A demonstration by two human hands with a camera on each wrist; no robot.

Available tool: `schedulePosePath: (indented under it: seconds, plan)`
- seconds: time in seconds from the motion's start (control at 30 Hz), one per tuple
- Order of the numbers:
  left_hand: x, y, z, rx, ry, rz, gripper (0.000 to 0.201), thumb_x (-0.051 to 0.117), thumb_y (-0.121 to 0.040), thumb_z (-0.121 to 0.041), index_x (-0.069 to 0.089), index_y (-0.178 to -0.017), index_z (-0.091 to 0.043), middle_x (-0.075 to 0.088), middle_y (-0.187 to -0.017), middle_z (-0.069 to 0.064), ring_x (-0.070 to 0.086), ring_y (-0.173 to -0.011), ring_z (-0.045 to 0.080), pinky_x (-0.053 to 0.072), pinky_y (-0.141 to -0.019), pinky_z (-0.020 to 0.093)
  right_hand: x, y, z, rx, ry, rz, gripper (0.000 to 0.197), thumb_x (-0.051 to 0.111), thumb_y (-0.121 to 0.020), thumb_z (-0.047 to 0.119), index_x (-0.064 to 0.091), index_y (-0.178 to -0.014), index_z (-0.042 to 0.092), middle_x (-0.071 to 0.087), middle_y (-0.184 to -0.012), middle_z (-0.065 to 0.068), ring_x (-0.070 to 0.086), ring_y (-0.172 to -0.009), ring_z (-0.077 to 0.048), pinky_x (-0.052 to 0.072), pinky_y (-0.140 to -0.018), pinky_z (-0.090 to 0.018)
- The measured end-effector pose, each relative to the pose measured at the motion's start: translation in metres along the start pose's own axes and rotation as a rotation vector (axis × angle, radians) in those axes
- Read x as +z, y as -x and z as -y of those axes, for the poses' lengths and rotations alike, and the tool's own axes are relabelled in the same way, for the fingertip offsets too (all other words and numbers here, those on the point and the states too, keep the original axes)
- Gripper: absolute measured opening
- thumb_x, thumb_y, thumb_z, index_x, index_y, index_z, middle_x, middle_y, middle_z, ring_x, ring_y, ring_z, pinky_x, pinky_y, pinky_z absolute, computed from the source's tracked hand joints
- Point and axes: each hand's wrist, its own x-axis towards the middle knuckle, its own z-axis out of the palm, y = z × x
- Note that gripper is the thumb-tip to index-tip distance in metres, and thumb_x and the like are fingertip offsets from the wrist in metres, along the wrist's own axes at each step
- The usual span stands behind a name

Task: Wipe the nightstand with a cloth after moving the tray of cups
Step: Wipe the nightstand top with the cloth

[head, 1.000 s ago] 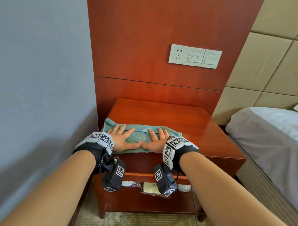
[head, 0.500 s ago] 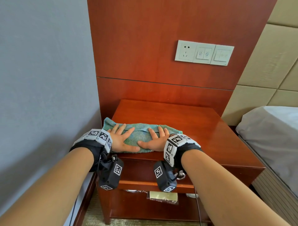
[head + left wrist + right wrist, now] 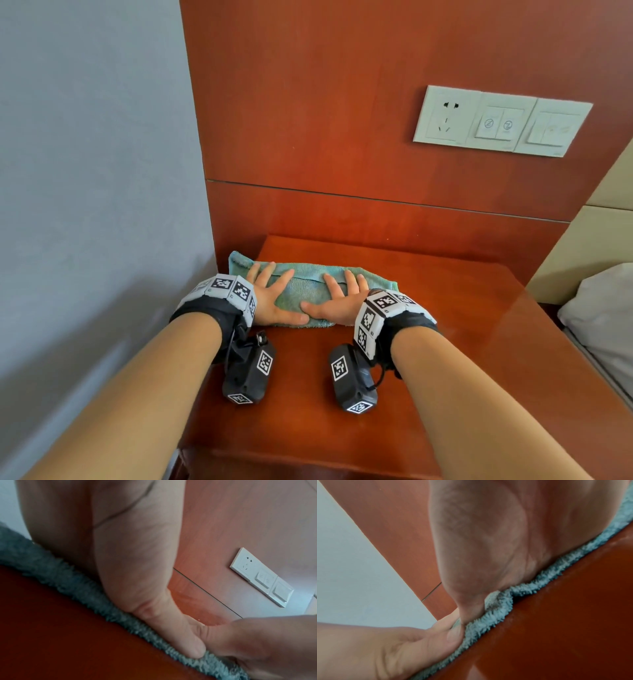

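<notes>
Two hands are showing, a left hand (image 3: 270, 301) and a right hand (image 3: 337, 303), and both are lying flat on one teal cloth (image 3: 308, 284). One reddish wooden surface (image 3: 445, 342) is carrying that single cloth. Two marker-covered wristbands (image 3: 224, 291) are sitting on the wrists, one on each, and two black camera units (image 3: 250, 373) are hanging beneath them. One white wall panel (image 3: 501, 120) is showing three sections: one socket and two switch plates.

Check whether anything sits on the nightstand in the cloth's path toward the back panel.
Nothing visible does. Both hands, left hand and right hand, press flat on the cloth; the nightstand top ahead shows only bare wood.
</notes>
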Motion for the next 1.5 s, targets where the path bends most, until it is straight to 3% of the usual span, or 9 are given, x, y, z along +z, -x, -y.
schedulePosePath:
  seconds: [0.33,0.57,0.7,0.83,1.1,1.5]
  plan:
    - [-0.037,-0.091,0.006,-0.006,0.016,0.019,0.108,0.044,-0.071,-0.083,-0.018,-0.149,-0.04,-0.025,-0.159,-0.004,-0.027,-0.146,0.023,-0.005,-0.117,0.055,-0.034,-0.08,0.001,-0.007,-0.064,-0.021,0.09,0.041,-0.073,0.082,0.015,-0.151,0.044,-0.006,-0.163,0.005,-0.017,-0.148,-0.021,-0.007,-0.118,-0.054]
    - [-0.044,-0.111,0.004,-0.027,0.031,0.011,0.107,0.045,-0.071,-0.082,-0.016,-0.149,-0.041,-0.024,-0.159,-0.004,-0.025,-0.147,0.023,-0.003,-0.118,0.054,-0.049,-0.098,-0.004,-0.03,-0.041,0.001,0.09,0.042,-0.073,0.082,0.015,-0.15,0.044,-0.006,-0.162,0.004,-0.017,-0.148,-0.02,-0.008,-0.118,-0.054]
    - [-0.044,-0.111,0.001,-0.049,0.033,0.016,0.119,0.038,-0.057,-0.093,-0.015,-0.149,-0.04,-0.023,-0.16,-0.004,-0.024,-0.147,0.023,-0.003,-0.119,0.053,-0.049,-0.099,-0.007,-0.047,-0.058,0.017,0.09,0.04,-0.071,0.084,0.015,-0.149,0.047,-0.008,-0.162,0.006,-0.019,-0.147,-0.018,-0.008,-0.116,-0.058]
    - [-0.046,-0.113,-0.013,-0.118,0.011,0.0,0.107,0.044,-0.072,-0.082,-0.014,-0.151,-0.038,-0.02,-0.16,0.0,-0.021,-0.147,0.028,-0.002,-0.118,0.054,-0.053,-0.093,-0.02,-0.122,0.018,-0.015,0.082,0.034,-0.078,0.081,0.009,-0.149,0.049,-0.01,-0.161,0.009,-0.018,-0.148,-0.015,-0.013,-0.115,-0.057]
    - [-0.054,-0.115,-0.076,-0.167,-0.075,-0.005,0.111,0.041,-0.068,-0.087,-0.01,-0.152,-0.034,-0.01,-0.161,0.007,-0.007,-0.149,0.032,0.006,-0.12,0.051,-0.068,-0.091,-0.076,-0.149,0.036,-0.025,0.074,0.029,-0.081,0.079,0.009,-0.148,0.052,-0.007,-0.161,0.012,-0.016,-0.148,-0.011,-0.014,-0.115,-0.055]
    - [-0.048,-0.13,-0.243,-0.043,-0.076,-0.035,0.109,0.036,-0.068,-0.089,-0.006,-0.152,-0.035,-0.005,-0.161,0.009,-0.007,-0.148,0.034,0.007,-0.118,0.054,-0.11,-0.082,-0.234,0.015,-0.052,-0.022,0.075,0.035,-0.081,0.079,0.01,-0.147,0.053,-0.008,-0.161,0.012,-0.017,-0.148,-0.013,-0.013,-0.117,-0.053]
